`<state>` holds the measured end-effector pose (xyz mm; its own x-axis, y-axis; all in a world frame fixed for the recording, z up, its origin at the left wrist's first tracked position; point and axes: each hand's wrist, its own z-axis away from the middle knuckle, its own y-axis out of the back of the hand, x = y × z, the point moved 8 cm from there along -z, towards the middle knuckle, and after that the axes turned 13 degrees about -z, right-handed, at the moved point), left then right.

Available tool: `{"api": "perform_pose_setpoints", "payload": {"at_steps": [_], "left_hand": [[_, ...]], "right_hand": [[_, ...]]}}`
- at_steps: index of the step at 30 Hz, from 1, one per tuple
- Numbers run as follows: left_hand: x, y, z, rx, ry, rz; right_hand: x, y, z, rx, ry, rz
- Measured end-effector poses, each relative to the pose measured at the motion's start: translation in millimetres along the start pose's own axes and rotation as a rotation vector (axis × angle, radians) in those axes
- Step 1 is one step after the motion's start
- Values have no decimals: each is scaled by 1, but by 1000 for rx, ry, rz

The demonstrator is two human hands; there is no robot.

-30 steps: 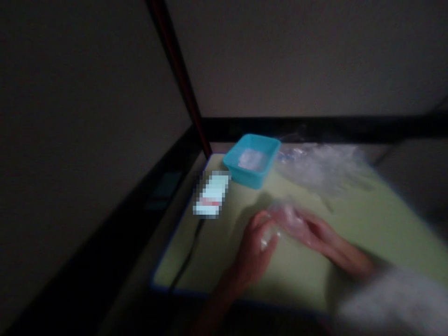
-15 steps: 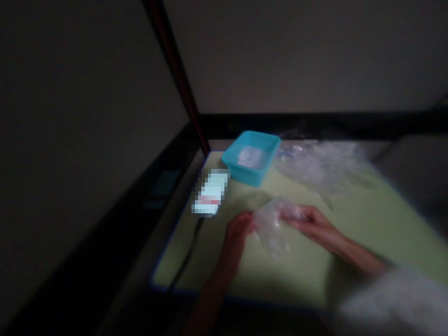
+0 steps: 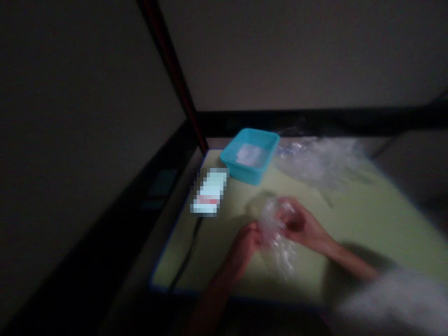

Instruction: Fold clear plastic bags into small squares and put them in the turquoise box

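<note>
A clear, crinkled plastic bag hangs between my two hands, low over the pale green-yellow tabletop. My left hand pinches its left side. From the right, my right hand grips its upper part with curled fingers; some fingers are partly behind the film. The bag's lower end droops below both hands. Blur and dim light hide whether anything is inside it.
A turquoise plastic basket with something whitish in it stands at the back. Beside it, to the right, lies a heap of clear plastic bags. A lit, pixelated phone with a dark cable lies at the left edge. Walls enclose the back and left.
My hands have come closer together and the bag is bunched more between them. My left hand has moved right and slightly down; the bag's loose end hangs lower.
</note>
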<state>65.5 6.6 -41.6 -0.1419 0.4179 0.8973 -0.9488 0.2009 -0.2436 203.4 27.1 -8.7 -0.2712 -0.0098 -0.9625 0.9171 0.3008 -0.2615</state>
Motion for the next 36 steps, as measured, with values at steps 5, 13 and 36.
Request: {"api": "perform_pose_setpoints", "payload": {"at_steps": [5,13,36], "left_hand": [[14,18,7,210,-194,-125],[20,26,6,303,-195,-363],[22,37,4,383,-262,-671]], "right_hand": [[-14,-1,7,80,176,229],[-19,26,0,258,139,125],[-49,-24,16,-463,493,806]]}}
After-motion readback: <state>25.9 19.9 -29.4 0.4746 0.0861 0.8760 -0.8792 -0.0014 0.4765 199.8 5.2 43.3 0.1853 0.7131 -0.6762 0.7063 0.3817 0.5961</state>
